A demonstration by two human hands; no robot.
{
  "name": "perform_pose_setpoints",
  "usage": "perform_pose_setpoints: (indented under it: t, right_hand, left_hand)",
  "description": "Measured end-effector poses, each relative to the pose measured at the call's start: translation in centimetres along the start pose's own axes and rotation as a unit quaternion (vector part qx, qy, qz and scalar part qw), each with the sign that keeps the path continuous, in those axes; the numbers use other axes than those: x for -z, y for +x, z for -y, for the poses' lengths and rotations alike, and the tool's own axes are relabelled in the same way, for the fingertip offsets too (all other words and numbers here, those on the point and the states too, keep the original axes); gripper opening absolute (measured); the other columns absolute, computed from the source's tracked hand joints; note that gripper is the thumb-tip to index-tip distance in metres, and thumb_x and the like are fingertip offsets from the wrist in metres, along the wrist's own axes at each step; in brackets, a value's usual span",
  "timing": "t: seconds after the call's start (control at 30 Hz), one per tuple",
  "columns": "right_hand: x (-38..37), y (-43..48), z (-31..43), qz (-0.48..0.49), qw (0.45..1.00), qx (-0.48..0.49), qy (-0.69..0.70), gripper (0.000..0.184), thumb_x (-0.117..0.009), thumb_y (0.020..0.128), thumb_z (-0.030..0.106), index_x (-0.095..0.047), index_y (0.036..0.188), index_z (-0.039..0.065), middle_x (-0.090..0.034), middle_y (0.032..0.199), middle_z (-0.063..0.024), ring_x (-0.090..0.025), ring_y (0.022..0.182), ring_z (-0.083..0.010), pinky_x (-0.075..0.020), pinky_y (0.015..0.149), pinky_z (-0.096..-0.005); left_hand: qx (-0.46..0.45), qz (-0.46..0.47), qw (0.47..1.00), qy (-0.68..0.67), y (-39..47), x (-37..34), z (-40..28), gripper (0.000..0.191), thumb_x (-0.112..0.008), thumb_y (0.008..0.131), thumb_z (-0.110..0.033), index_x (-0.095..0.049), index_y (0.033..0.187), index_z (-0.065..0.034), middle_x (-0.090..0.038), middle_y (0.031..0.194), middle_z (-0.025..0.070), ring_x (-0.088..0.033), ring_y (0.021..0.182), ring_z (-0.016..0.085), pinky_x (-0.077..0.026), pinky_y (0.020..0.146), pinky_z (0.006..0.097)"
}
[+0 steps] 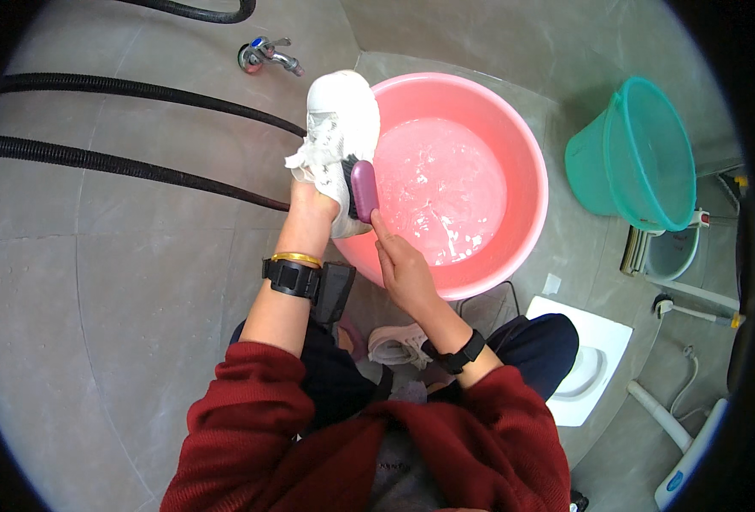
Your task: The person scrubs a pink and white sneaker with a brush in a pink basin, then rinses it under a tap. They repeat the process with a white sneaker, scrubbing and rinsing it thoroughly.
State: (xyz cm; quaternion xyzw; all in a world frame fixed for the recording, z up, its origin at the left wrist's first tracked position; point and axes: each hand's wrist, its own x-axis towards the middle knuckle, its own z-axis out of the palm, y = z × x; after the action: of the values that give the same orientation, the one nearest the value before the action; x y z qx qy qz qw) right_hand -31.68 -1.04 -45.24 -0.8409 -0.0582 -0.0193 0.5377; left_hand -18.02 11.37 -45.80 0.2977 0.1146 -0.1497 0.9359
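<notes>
My left hand (315,201) is pushed into the opening of a white lace-up sneaker (345,102) and holds it up at the left rim of a pink plastic basin (531,134). Its fingers are hidden inside the shoe. In my right hand (405,269) is a scrub brush (364,191) with a purple back and dark bristles. The bristles press on the side of the sneaker near the heel. Shallow water (441,185) with bright glints covers the basin's bottom. Another light-coloured sneaker (398,344) sits on the floor between my legs.
A green plastic bucket (598,160) stands to the right of the basin. Nearer is a white squat toilet (585,371). On the left wall are a chrome tap (268,56) and black corrugated hoses (127,169). White pipes (659,416) run at the lower right.
</notes>
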Motion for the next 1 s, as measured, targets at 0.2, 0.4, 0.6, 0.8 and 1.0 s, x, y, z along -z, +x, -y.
perform_pose_setpoints:
  t: [0.2,0.4,0.6,0.8,1.0]
  right_hand:
    - [1.3,1.4,0.7,-0.057,0.998,-0.012,-0.019,0.047,-0.045,0.087,0.003,-0.038,0.132,0.009,-0.058,0.087,-0.0226,-0.058,0.081,-0.0333,-0.0458,0.074,-0.0367]
    - [1.1,1.5,0.5,-0.119,0.992,-0.027,-0.020,0.046,-0.045,0.087,0.002,-0.040,0.131,0.009,-0.058,0.093,-0.0237,-0.059,0.085,-0.0330,-0.0456,0.076,-0.0369]
    - [0.5,1.8,-0.8,-0.097,0.995,0.001,-0.020,0.044,-0.044,0.088,0.004,-0.039,0.131,0.009,-0.058,0.087,-0.0232,-0.058,0.080,-0.0345,-0.0459,0.074,-0.0354]
    - [-0.3,-0.5,-3.2,-0.005,0.999,-0.039,-0.003,0.046,-0.044,0.089,0.007,-0.037,0.133,0.013,-0.058,0.090,-0.0258,-0.059,0.084,-0.0353,-0.0451,0.075,-0.0366]
    - [3.3,0.5,-15.3,0.031,0.941,-0.256,-0.217,0.046,-0.037,0.086,0.014,-0.035,0.132,0.008,-0.060,0.090,-0.0256,-0.061,0.082,-0.0359,-0.0476,0.071,-0.0442]
  left_hand:
    - [-0.012,-0.036,0.972,0.231,-0.2,-0.9,0.4,0.033,-0.044,0.091,-0.031,-0.053,0.111,-0.0068,-0.059,0.103,0.0065,-0.055,0.093,0.020,-0.045,0.083,0.0332]
    - [0.086,-0.078,0.991,-0.073,-0.9,-1.6,-0.2,0.035,-0.040,0.093,-0.032,-0.051,0.113,-0.0052,-0.057,0.105,0.0068,-0.055,0.094,0.019,-0.046,0.083,0.0342]
    - [-0.036,-0.006,0.999,0.030,-0.5,-1.7,-0.4,0.026,-0.053,0.086,-0.017,-0.051,0.109,-0.0044,-0.056,0.105,0.0080,-0.053,0.098,0.020,-0.043,0.090,0.0329]
    - [-0.040,0.004,0.999,0.011,0.1,-1.3,-1.2,0.034,-0.047,0.090,-0.029,-0.049,0.114,-0.0049,-0.055,0.112,0.0096,-0.053,0.101,0.025,-0.043,0.090,0.0384]
    - [-0.015,-0.037,0.999,0.013,0.1,-1.1,-2.4,0.028,-0.053,0.087,-0.023,-0.051,0.111,-0.0074,-0.056,0.105,0.0074,-0.054,0.095,0.022,-0.046,0.081,0.0369]
